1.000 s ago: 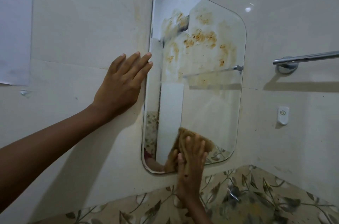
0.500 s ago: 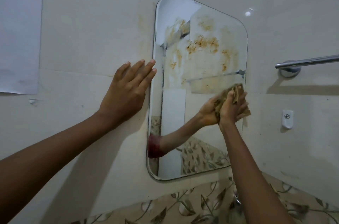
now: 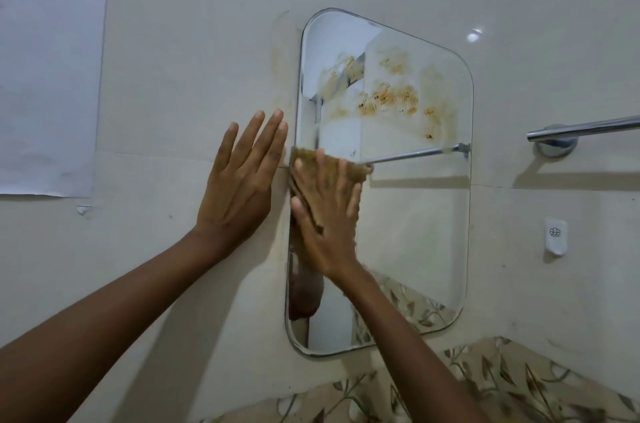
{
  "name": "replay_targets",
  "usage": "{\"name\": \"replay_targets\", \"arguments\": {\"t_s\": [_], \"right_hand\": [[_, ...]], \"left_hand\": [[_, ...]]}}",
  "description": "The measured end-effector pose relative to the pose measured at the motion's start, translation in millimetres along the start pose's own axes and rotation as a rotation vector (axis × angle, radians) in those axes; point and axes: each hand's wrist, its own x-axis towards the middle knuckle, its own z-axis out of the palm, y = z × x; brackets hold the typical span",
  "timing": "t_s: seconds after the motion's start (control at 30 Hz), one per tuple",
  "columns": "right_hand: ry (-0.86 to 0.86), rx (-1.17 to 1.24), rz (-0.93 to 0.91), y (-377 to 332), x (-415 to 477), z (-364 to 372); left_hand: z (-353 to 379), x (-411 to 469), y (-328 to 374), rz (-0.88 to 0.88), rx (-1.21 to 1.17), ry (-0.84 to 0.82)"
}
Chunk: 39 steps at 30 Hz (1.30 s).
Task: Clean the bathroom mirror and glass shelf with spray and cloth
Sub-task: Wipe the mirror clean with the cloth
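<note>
- The mirror hangs on the pale tiled wall, a tall pane with rounded corners.
- Rusty orange stains blotch the mirror's upper half, thickest toward the middle; a fainter smear of the same colour marks the wall just off the mirror's upper left edge.
- The right hand lies flat on the glass at the mirror's left edge, about mid-height, fingers straight and spread, pressing the cloth against the pane.
- The cloth is a brownish, textured rag; it sticks out from under the fingers at the top and to the right.
- The left hand is spread wide and flat on the wall just beside the mirror's left edge, holding nothing, its fingertips almost at the glass.
- A chrome towel bar juts in from the wall's right edge, and its reflection crosses the mirror.
- Below the bar sits a small white plastic fitting.
- A sheet of paper is stuck near the wall's upper left corner.
- A band of leaf-patterned tiles runs below the mirror's lower edge.
</note>
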Motion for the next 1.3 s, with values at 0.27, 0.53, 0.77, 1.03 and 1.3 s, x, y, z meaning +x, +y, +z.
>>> {"name": "replay_targets", "arguments": {"t_s": [0.27,0.53,0.77,1.03,1.3], "right_hand": [[-0.317,-0.006,-0.092,12.6,-105.5,4.9],[-0.465,0.220,0.143,37.6,-178.9,-18.3],[-0.213,0.847,1.212,61.5,-136.9,-96.0],[0.626,1.142,1.002,88.0,-29.1,-135.4],[0.300,0.395,0.244,43.2,19.5,-38.8]], "left_hand": [[3.5,-2.1,1.0,0.065,0.103,-0.005],[4.6,-1.7,0.0,0.170,0.186,-0.057],[2.2,-0.9,1.5,0.163,0.190,-0.094],[-1.4,36.4,-6.5,0.247,0.187,-0.047],[6.6,68.6,-28.3,0.058,0.137,-0.078]]}}
